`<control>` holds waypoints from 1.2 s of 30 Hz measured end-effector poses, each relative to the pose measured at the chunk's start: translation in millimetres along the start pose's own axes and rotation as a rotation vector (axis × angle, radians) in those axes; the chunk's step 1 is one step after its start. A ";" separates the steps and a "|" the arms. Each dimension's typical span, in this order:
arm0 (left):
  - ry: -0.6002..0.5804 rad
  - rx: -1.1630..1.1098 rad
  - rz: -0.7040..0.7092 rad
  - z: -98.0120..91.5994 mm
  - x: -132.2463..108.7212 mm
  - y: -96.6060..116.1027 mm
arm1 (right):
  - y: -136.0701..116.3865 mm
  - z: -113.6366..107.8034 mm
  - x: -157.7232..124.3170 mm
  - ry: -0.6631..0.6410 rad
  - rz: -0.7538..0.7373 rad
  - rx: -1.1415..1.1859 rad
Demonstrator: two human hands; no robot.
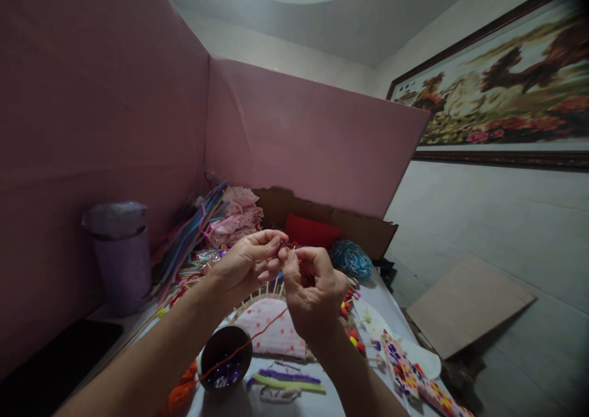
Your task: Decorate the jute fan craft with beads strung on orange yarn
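My left hand (248,260) pinches a small purple bead (282,244) between thumb and forefinger. Close against it, my right hand (315,291) is closed on a strand of orange yarn (262,331), its fingertips meeting those of the left. The strand trails down from the right hand across a dark bowl (246,349) of shiny purple beads (226,368) to an orange yarn ball (184,387). Under the hands lies a polka-dot cloth panel (271,326) edged with upright sticks. Whether the yarn passes through the bead is too small to tell.
Purple and green fuzzy strips (289,380) lie in front. A lidded lilac bin (122,263) stands left, beside pipe cleaners (193,227) and pink fabric (237,211). Blue yarn (351,259) and floral fabric (409,374) are right. Pink panels (304,129) enclose the back.
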State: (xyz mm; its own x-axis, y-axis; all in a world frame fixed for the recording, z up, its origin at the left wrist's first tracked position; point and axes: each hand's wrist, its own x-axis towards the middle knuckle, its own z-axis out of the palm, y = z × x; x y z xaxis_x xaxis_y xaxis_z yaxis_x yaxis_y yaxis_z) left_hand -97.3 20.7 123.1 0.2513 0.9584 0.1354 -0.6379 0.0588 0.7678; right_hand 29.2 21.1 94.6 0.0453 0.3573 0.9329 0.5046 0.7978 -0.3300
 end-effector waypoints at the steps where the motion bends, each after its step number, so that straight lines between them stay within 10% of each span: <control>1: 0.001 0.007 0.004 0.1 0.0 -0.1 | 0.3 0.2 -0.3 0.000 -0.001 0.002; 36: -0.010 0.061 0.056 2.9 -0.7 0.0 | 5.1 3.5 -3.6 0.022 -0.063 -0.063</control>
State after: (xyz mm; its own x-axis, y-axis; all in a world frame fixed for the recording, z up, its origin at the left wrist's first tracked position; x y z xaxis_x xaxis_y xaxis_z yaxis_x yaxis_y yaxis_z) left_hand -95.4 19.3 124.8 0.2236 0.9569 0.1854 -0.6061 -0.0124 0.7953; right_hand 28.7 25.5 89.1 0.0305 0.2962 0.9546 0.5603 0.7858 -0.2617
